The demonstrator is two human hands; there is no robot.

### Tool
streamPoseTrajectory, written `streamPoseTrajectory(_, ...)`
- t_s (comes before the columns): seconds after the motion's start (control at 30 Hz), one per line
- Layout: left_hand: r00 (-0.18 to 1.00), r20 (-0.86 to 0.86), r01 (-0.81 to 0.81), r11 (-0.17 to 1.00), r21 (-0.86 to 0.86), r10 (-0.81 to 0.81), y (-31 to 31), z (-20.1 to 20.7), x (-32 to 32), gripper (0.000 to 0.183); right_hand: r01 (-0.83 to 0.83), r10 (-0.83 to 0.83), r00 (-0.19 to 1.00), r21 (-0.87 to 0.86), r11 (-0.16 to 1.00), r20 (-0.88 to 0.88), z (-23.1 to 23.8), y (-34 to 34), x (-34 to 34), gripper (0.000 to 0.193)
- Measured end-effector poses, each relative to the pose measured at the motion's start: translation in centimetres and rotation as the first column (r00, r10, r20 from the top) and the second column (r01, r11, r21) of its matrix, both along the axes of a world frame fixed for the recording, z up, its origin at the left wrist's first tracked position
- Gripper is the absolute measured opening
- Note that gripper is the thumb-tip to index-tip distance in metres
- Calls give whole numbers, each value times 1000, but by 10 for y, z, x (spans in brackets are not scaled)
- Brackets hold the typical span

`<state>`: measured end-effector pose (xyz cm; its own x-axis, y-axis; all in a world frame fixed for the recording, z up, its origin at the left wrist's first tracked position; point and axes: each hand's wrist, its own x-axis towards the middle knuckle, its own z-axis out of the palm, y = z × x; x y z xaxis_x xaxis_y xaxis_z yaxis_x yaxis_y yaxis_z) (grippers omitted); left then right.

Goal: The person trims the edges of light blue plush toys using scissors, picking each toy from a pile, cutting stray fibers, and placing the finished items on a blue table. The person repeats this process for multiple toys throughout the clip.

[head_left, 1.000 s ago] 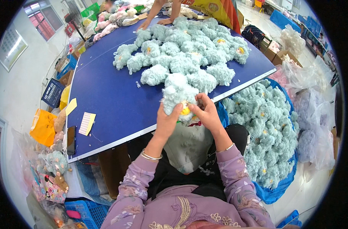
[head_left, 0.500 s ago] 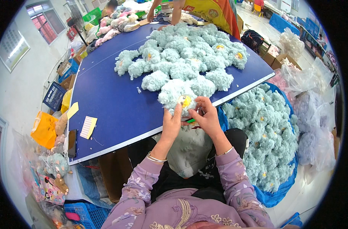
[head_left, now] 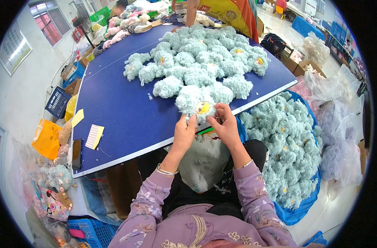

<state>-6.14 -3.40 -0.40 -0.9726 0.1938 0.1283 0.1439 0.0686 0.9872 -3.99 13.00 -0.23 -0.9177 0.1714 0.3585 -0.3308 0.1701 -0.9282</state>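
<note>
A fluffy pale-blue plush toy (head_left: 196, 101) with a yellow patch on its front rests at the near edge of the blue table (head_left: 122, 111). My left hand (head_left: 184, 131) grips its lower left side. My right hand (head_left: 224, 124) pinches its lower right side, fingers curled on the fur. Behind it a heap of similar pale-blue plush toys (head_left: 205, 62) covers the table's middle. A blue bag (head_left: 296, 149) at my right is full of more of them.
A sheet of small stickers (head_left: 94, 136) and a yellow note (head_left: 77, 118) lie on the table's left part. Another person (head_left: 221, 10) stands at the far edge beside pink plush toys (head_left: 122, 27). Clear plastic bags (head_left: 337, 103) and crates crowd the floor.
The toy and both hands have shifted slightly toward the table edge, and the yellow patch has turned to face me. My grip on it persists.
</note>
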Motion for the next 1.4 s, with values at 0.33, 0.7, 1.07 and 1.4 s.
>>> streamPoseTrajectory(0.33,956,-284,-131,971,-202,70,13,-1,10,24,122,-124,992,71,990,16,5,-8,2,57)
streamPoseTrajectory(0.7,991,-6,126,965,-230,-131,11,2,21,37,-9,35,995,-268,963,89,0,8,-9,50)
streamPoseTrajectory(1.07,957,-289,9,999,50,6,6,18,13,36,-99,107,994,-252,963,20,-12,3,-4,31)
streamPoseTrajectory(1.4,985,-166,81,968,237,-42,-1,24,23,26,-168,307,930,-510,844,203,-6,12,-4,38)
